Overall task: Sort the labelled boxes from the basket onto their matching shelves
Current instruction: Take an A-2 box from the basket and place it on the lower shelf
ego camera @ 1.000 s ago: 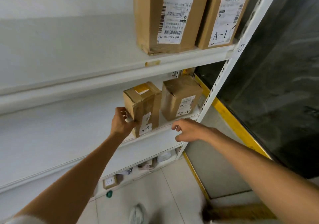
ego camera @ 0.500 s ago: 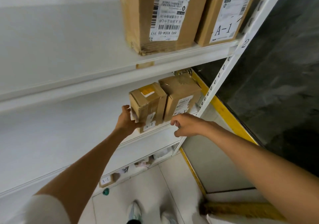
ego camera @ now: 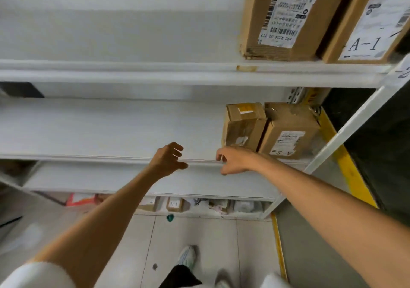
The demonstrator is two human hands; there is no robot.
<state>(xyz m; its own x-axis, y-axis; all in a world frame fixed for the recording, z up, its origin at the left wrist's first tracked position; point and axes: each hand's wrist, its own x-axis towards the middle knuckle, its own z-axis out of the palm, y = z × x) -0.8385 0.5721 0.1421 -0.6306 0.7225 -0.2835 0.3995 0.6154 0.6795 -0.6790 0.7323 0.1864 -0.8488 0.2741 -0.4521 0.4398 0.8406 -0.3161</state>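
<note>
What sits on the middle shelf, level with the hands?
Two small cardboard boxes stand pressed together at the right end of the middle shelf. The right box shows an A-2 label; the right hand covers the left box's lower front, so its label cannot be read.

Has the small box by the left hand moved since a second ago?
Yes. The small box has slid right along the middle shelf until the gap to the A-2 box closed; the left hand has let go of it.

Brown cardboard boxes (ego camera: 288, 130), paper labels; shelf (ego camera: 111, 130) matt white
</note>
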